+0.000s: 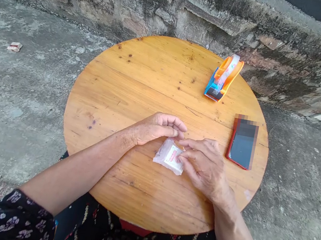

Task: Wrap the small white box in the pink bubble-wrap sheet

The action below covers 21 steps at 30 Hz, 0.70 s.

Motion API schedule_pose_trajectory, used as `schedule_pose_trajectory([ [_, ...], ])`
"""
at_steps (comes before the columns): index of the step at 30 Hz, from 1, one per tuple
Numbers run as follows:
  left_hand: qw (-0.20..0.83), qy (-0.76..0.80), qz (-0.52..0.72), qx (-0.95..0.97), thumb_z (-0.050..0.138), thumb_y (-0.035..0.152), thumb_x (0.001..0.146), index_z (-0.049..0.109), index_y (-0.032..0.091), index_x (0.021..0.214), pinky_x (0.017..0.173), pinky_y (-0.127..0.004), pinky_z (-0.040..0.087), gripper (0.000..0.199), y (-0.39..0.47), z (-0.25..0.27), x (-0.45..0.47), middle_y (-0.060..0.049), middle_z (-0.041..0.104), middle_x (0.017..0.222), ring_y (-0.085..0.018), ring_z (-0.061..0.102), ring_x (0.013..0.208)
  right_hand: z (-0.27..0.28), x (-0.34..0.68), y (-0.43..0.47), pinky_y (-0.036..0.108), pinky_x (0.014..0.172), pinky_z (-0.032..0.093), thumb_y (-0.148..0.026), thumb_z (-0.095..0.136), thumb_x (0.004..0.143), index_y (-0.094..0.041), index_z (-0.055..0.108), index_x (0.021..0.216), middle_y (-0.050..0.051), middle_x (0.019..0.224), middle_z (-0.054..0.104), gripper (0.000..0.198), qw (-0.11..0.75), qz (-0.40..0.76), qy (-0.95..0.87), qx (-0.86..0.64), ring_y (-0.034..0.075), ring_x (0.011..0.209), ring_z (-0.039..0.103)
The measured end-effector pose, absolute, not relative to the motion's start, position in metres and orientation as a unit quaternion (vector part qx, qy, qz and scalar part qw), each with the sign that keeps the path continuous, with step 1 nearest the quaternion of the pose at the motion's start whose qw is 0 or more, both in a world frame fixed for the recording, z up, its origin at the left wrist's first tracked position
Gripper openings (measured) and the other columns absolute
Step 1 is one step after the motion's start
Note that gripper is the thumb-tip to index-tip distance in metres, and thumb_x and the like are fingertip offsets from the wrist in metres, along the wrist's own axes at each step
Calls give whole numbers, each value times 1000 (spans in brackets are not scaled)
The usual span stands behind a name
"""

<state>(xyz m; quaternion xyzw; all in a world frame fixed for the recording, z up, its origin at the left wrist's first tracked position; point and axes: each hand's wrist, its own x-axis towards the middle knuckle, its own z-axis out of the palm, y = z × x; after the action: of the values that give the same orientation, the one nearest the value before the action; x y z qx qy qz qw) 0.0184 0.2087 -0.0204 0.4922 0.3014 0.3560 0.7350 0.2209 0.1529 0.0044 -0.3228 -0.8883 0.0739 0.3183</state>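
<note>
A small clear plastic bag (160, 156) lies on the round wooden table (142, 79) in front of me. Inside it is a little white box (172, 154) with red print. At the bag's upper edge, my left hand (160, 129) is closed, its fingers curled toward the thumb around the plastic. My right hand (205, 163) comes in from the right, with thumb and fingertips pinching the bag's right side over the box. Part of the box is hidden behind those fingertips.
An orange and blue tape dispenser (222, 79) stands at the table's back right. A phone in a red case (241, 146) lies near the right edge. Beyond is a rough stone wall (131, 3). A small packet (14, 46) rests on the concrete ground at left.
</note>
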Motion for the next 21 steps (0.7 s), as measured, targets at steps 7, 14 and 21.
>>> schedule_pose_trajectory([
  [7,740,300,358,484,68,18,76,69,12,95,83,-32,49,20,209,-20,18,-4,71,82,-13,65,76,7,224,153,37,79,43,-11,63,86,-21,59,86,7,107,72,10,340,105,-867,-348,19,91,67],
  [14,738,305,350,490,65,17,78,68,13,96,82,-32,48,19,209,-20,18,-5,71,86,-13,65,77,9,224,151,39,82,42,-21,69,85,-21,65,87,6,113,70,4,301,113,-891,-321,19,89,65],
  [21,735,304,346,498,66,17,78,68,13,97,80,-30,47,20,209,-20,17,-4,71,85,-12,64,78,4,223,153,37,78,40,-14,64,87,-21,61,85,4,111,72,8,304,61,-894,-324,17,84,64],
])
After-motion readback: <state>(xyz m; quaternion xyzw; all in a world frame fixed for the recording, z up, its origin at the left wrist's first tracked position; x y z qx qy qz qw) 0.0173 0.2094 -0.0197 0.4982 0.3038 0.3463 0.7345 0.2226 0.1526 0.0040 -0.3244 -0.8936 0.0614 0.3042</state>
